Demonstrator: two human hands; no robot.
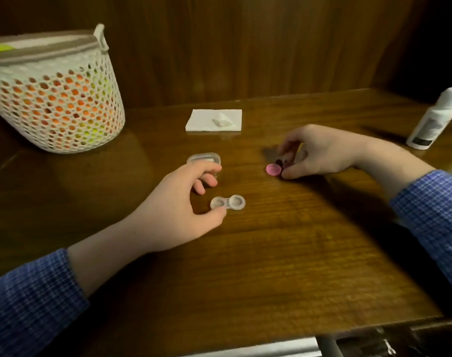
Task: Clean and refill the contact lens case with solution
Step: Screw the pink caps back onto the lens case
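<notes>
The clear two-well contact lens case (228,202) lies uncapped on the wooden table (271,253). My left hand (178,202) curls around its left end, thumb touching the rim, fingers apart. My right hand (320,153) rests to the right, fingertips pinched on a pink cap (273,169) that sits on the table; a second, darker cap (284,163) is half hidden under the fingers. The white solution bottle (435,119) stands capped at the far right. A small clear plastic box (203,158) lies just beyond my left hand.
A folded white tissue (206,124) with a crumpled bit (221,120) on it lies at the back centre. A white mesh basket (52,94) holding orange and yellow things stands at the back left. A wooden wall rises behind. The table's front edge runs along the bottom.
</notes>
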